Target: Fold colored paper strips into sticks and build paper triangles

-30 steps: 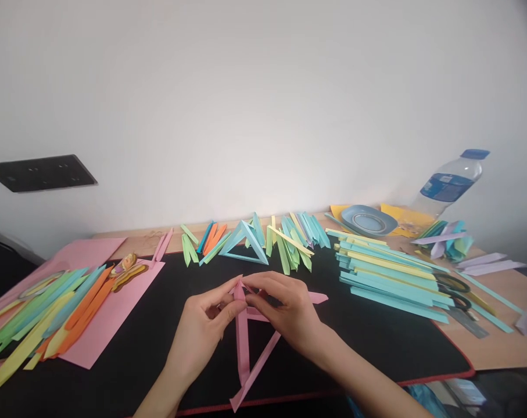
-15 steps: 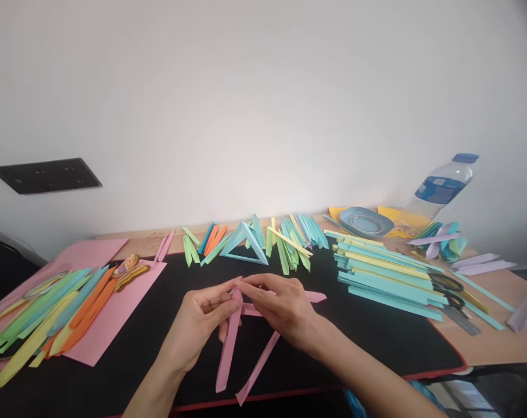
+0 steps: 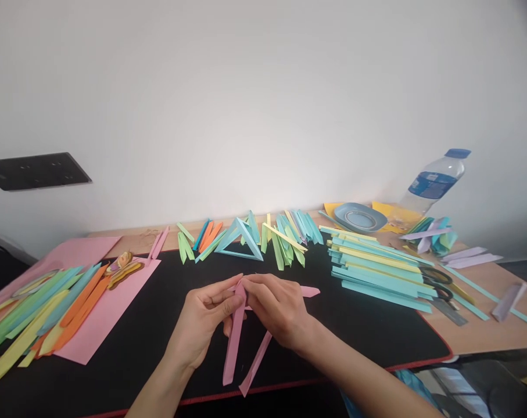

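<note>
Both my hands meet at the top end of a folded pink paper strip point(image 3: 234, 351) above the black mat. Thumb and fingers of my left hand point(image 3: 204, 310) pinch it from the left. My right hand point(image 3: 280, 307) presses its fingertips on the same end, where the strip seems to meet other pink strips; the joint itself is covered by fingers. One more pink strip point(image 3: 255, 364) slants down below my right hand, and another pink end point(image 3: 310, 291) sticks out beyond its knuckles. Behind my hands a light blue folded paper triangle point(image 3: 239, 239) stands on the mat.
Cyan and yellow strips point(image 3: 380, 267) lie stacked to the right, beside scissors point(image 3: 437, 276). Farther back are a blue dish point(image 3: 360, 217) and a tilted-looking water bottle point(image 3: 437, 180). Multicoloured strips point(image 3: 49, 307) rest on pink paper point(image 3: 110, 307) at left. Small folded strips point(image 3: 284, 238) line the back.
The view has shifted slightly, so the table things appear a little farther left. Both hands keep their grip on the pink strips, which have barely moved.
</note>
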Motion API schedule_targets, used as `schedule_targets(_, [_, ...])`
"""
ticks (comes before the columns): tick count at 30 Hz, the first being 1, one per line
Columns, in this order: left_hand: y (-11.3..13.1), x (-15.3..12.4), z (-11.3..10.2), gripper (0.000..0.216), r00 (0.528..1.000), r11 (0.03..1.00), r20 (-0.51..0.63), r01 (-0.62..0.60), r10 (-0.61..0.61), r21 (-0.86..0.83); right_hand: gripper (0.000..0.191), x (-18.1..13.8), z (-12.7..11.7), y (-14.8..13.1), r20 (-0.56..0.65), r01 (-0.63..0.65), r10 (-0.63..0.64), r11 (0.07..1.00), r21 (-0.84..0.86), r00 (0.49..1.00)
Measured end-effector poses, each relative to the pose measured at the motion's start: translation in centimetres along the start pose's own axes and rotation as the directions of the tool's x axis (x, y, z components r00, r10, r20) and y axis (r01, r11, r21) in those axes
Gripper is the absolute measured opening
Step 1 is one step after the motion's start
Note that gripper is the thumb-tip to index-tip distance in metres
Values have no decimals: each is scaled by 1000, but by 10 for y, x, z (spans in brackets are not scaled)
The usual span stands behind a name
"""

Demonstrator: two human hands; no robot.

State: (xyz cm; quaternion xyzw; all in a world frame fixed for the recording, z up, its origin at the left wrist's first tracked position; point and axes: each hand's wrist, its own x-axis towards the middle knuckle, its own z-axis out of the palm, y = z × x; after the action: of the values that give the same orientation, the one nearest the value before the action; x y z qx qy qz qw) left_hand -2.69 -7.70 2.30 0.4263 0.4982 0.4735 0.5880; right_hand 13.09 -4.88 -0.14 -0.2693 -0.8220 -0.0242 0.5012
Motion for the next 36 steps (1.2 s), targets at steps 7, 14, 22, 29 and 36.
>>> schedule_targets(7, [1,5,-1,36,1000,1000,-4,5,-5,18,18,-1,-2,8,-31,-110,118,973,202,992])
schedule_targets(14, [5,13,3,34,999,999,11,46,-46,-2,15,9,-11,8,57,-360,380,804,472,923])
schedule_targets(22, [5,26,0,32,997,997,26,70,-70,-22,7,18,-9,9,211,-587,571,625,515,794])
schedule_targets(29, [6,31,-3,32,988,988,85,132,-126,-75,9,27,-14,15,426,-764,663,368,530,615])
schedule_targets(36, [7,37,-8,33,977,981,120,183,-174,-70,11,33,-15,23,510,-795,636,304,524,579])
